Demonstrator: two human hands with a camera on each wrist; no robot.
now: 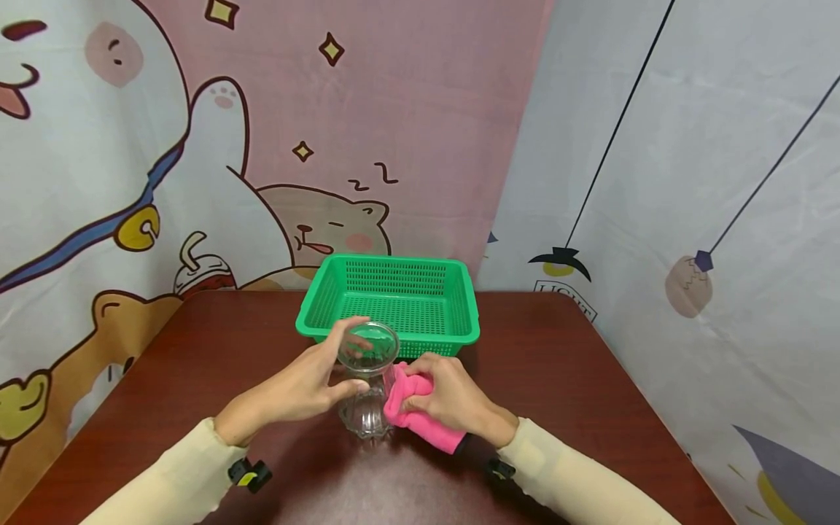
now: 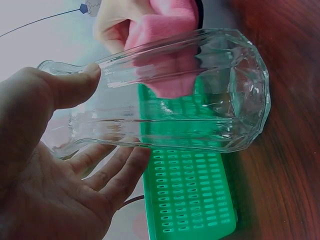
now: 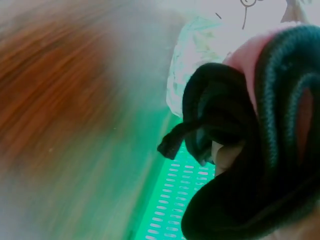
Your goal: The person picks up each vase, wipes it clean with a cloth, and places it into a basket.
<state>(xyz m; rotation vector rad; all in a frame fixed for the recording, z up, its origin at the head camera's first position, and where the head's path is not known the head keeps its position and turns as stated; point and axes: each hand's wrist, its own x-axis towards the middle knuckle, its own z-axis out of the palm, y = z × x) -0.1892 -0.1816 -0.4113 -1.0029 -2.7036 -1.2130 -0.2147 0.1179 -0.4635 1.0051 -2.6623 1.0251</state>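
Note:
A clear glass vase (image 1: 369,417) with a flared rim and faceted base stands upright on the table in the head view. My left hand (image 1: 298,386) holds it near the neck, thumb on the near side and fingers round the far side. On the vase's right, my right hand (image 1: 456,397) grips a bunched pink cloth (image 1: 433,432) and presses it to the glass. Through the vase (image 2: 240,95), the left wrist view shows the pink cloth (image 2: 167,30) behind it. The cloth's dark edging (image 3: 272,100) fills much of the right wrist view and hides most of the right fingers.
Just beyond the vase sits a green plastic basket (image 1: 467,313) with slotted walls. It rests on a dark red-brown wooden table (image 1: 545,364). A printed cartoon curtain (image 1: 426,109) hangs behind the table and along its sides.

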